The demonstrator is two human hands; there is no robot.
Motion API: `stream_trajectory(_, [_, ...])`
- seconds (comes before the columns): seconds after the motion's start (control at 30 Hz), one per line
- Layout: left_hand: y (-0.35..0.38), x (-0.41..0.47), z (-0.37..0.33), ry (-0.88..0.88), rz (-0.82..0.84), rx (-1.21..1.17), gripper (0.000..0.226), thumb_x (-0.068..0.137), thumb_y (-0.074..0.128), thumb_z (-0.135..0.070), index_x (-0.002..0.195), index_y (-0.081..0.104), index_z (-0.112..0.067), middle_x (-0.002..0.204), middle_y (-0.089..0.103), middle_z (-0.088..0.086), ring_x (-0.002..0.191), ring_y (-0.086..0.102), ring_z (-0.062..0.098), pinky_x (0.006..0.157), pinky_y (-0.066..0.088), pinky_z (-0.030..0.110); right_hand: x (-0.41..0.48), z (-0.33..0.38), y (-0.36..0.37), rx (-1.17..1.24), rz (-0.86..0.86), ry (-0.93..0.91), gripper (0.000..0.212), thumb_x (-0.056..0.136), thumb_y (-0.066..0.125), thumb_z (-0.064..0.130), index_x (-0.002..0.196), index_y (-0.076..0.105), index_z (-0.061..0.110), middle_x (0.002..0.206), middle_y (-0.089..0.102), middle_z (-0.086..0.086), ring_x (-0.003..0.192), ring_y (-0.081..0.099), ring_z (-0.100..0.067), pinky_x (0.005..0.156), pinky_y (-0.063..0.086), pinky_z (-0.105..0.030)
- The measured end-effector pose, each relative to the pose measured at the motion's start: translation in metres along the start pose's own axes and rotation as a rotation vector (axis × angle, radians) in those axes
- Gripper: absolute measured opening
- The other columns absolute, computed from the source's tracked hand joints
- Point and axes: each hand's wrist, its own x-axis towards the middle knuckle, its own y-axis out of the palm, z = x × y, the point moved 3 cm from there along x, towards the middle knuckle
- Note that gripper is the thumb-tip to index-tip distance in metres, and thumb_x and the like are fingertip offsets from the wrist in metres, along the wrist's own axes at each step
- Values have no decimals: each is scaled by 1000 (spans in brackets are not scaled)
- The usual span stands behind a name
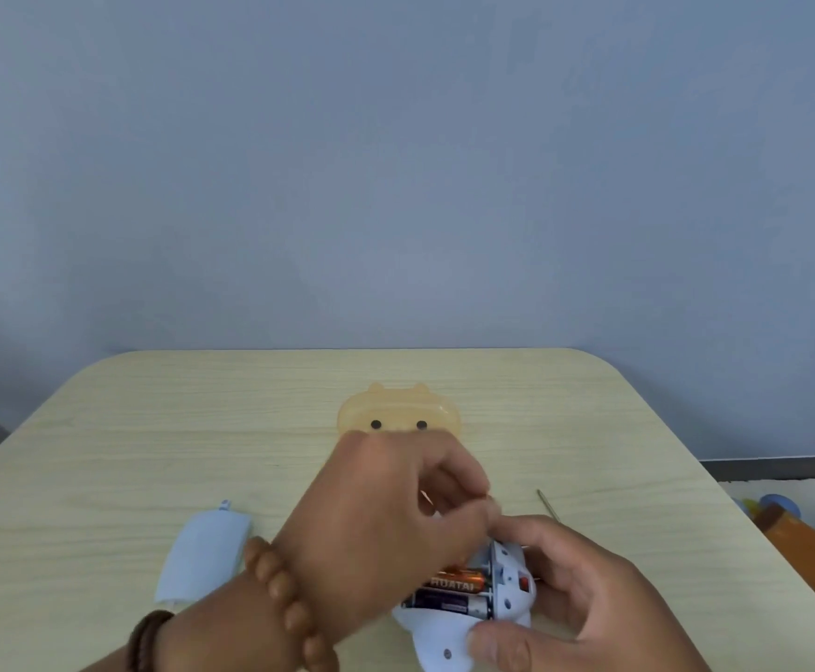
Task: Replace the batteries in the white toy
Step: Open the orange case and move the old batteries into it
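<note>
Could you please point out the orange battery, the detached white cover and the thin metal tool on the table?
orange battery (458, 578): head view, on its labelled side, inside the open toy.
white cover (204, 555): head view, on its curved outer face.
thin metal tool (547, 504): head view, midway along its shaft.

- the white toy (463, 628) lies at the near edge of the table, underside up, battery bay open and facing the camera.
- two batteries (454, 591) sit side by side in the bay, lengthwise left to right: an orange one (458, 578) farther back, a dark purple one (449, 601) nearer, metal ends pointing right.
- the toy's right end shows small holes and a red dot.
- the white battery cover (202, 557) rests flat on the table, well to the left of the toy.
</note>
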Motion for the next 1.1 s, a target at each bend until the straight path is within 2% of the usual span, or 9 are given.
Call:
stream_trajectory(0.07, [-10, 10, 7, -86, -31, -199, 10, 82, 78, -23, 85, 70, -29, 73, 77, -7, 65, 73, 10, 61, 58, 23, 0, 0, 0, 2, -11, 14, 66, 56, 101, 39, 115, 71, 46, 113, 80, 5, 105, 76, -13, 87, 58, -20])
stream_trajectory(0.1, [-17, 16, 13, -109, -63, -205, 12, 83, 77, -19, 86, 71, -29, 73, 77, -5, 63, 73, 14, 58, 59, 25, 0, 0, 0, 3, -18, 16, 66, 55, 101, 38, 114, 72, 46, 112, 80, 4, 104, 77, -14, 86, 59, -20])
stream_trajectory(0.2, [-41, 33, 37, -144, -141, -6, 12, 83, 76, -19, 83, 75, -31, 70, 76, -8, 60, 72, 8, 61, 59, 24, 0, -1, 0, -4, -17, 21, 65, 56, 100, 35, 113, 72, 47, 112, 80, 6, 104, 77, -13, 87, 59, -21])
stream_trajectory(0.3, [-53, 40, 61, -175, -92, 223, 12, 82, 76, -27, 89, 69, -34, 69, 75, -15, 62, 69, -2, 67, 56, 21, -1, 0, 1, -11, -12, 22, 65, 55, 100, 36, 113, 72, 47, 112, 80, 5, 104, 77, -13, 87, 59, -20])
stream_trajectory(0.43, [-50, 43, 74, -153, -65, 423, 5, 82, 75, -33, 80, 70, -32, 67, 72, -16, 68, 66, -6, 69, 55, 17, 0, 1, 1, -29, -26, 7, 66, 54, 99, 39, 113, 72, 47, 112, 80, 6, 103, 77, -12, 86, 57, -16])
stream_trajectory(0.6, [-38, 44, 76, -79, -28, 534, 9, 81, 73, -36, 78, 69, -29, 67, 66, -16, 71, 62, 1, 71, 55, 29, 1, 1, 2, -52, -31, -7, 71, 51, 99, 49, 116, 70, 48, 114, 79, 8, 105, 76, -10, 89, 56, -15])
stream_trajectory(0.73, [-33, 44, 77, -62, -7, 569, 11, 81, 72, -36, 79, 64, -28, 72, 61, -15, 74, 58, 5, 72, 53, 31, 1, 1, 1, -54, -28, -5, 69, 54, 100, 45, 116, 70, 47, 114, 79, 7, 106, 76, -11, 90, 56, -16])
stream_trajectory(0.93, [-33, 39, 82, -136, 10, 570, 20, 78, 75, -39, 76, 59, -27, 80, 56, -12, 78, 56, 8, 72, 52, 30, -1, 2, 2, -45, -38, 8, 68, 54, 99, 43, 116, 71, 46, 114, 79, 7, 105, 76, -12, 90, 56, -17])
stream_trajectory(1.1, [-32, 36, 83, -154, 19, 586, 22, 76, 76, -42, 78, 58, -29, 85, 52, -12, 79, 53, 7, 71, 49, 26, -1, 4, 3, -42, -54, 15, 73, 50, 99, 51, 117, 70, 48, 113, 79, 7, 104, 76, -13, 88, 58, -19])
